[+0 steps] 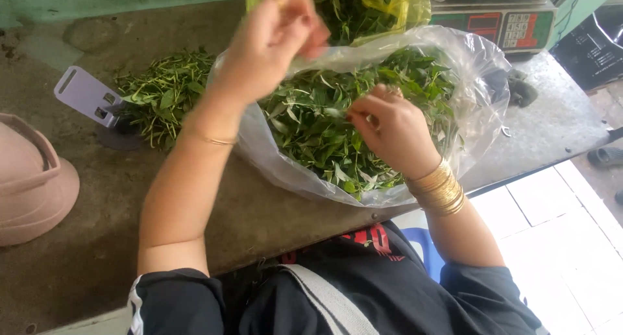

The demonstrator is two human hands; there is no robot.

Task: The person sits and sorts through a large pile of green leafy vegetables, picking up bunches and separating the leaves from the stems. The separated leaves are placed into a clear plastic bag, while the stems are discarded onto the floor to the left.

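Note:
A clear plastic bag (480, 82) full of green leafy sprigs (318, 121) lies open on a grey counter. My left hand (272, 40) is raised over the bag's far rim, fingers pinched on a small leaf or stem. My right hand (389, 131) is inside the bag's mouth, fingers closed on a sprig among the leaves; stacked gold bangles sit on that wrist. A loose pile of green sprigs (165, 95) rests on the counter left of the bag.
A pink helmet (32, 179) sits at the counter's left edge. A pale purple phone stand (87, 96) is by the loose pile. A weighing scale (513, 17) and a yellow bag of greens (376, 7) stand behind. White floor tiles (558, 231) lie at right.

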